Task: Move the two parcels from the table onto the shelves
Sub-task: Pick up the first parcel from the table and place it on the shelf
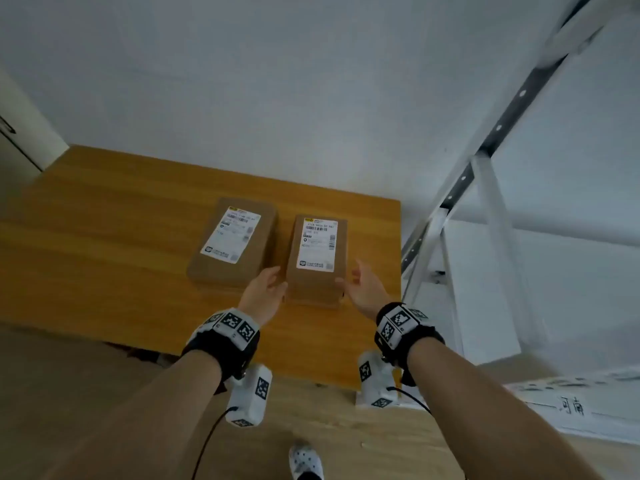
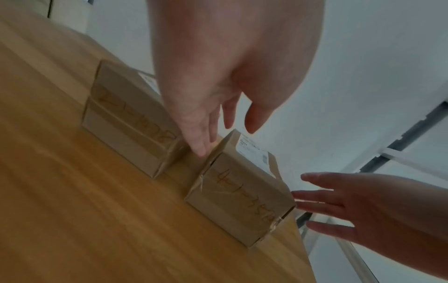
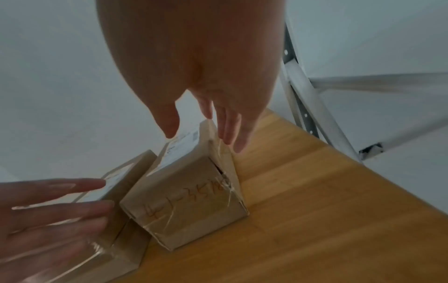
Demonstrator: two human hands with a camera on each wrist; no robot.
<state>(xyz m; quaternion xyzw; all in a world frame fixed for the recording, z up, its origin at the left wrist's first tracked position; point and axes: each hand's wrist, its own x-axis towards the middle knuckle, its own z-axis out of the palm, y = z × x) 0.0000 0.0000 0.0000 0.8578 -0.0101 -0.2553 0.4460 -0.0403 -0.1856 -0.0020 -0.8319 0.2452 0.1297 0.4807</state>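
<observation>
Two brown cardboard parcels with white labels lie side by side on the wooden table. The left parcel is untouched. The right parcel has handwriting on its near end. My left hand is open at that parcel's near left side, fingers straight, reaching into the gap between the parcels. My right hand is open at its near right side, fingers straight beside the corner. Neither hand grips it.
A white and grey metal shelf frame stands right of the table, by the white wall. The table's right edge lies close to the right parcel. A white board with writing lies at the lower right on the floor.
</observation>
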